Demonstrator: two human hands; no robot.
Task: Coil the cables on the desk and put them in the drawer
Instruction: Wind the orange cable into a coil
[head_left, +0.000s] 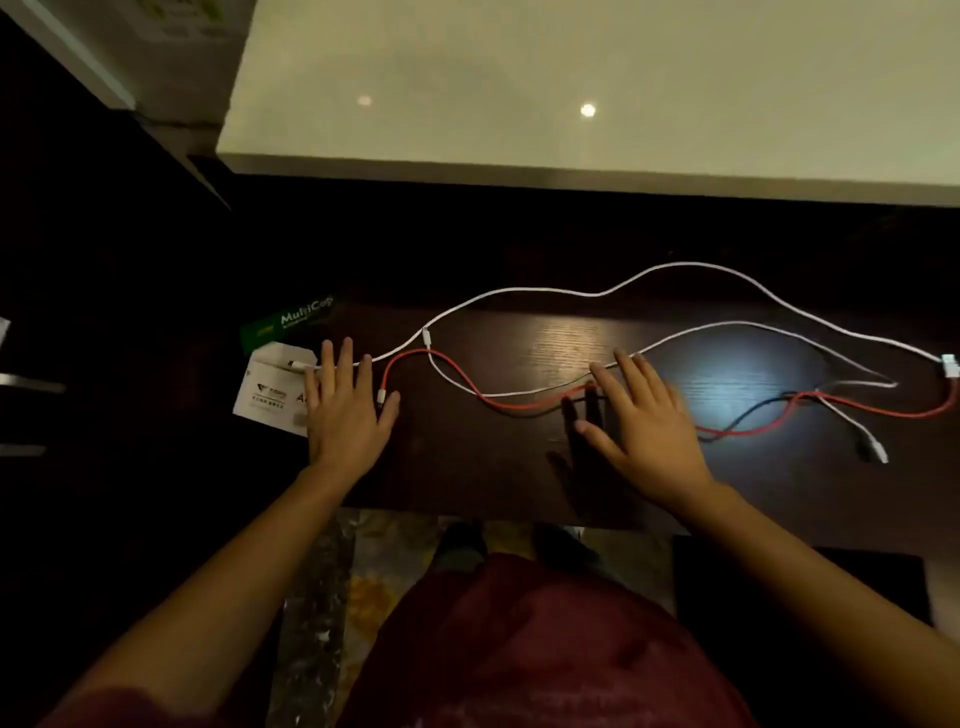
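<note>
Presently both hands hover flat with fingers spread, gripping nothing, the left hand (345, 410) at nine o'clock and the right hand (641, 415) at centre, seemingly poised to gather the uncoiled white cable (545, 293) and red cable (511, 405) sprawled across the desk (467, 467).

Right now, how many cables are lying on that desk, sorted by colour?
White cables: 2, a long one looping along the far side and a second nearer the hands.
Red cables: 1.
Black cables: 1, hard to trace on the dark desk.
Total: 4, as far as the dim light shows.
</note>
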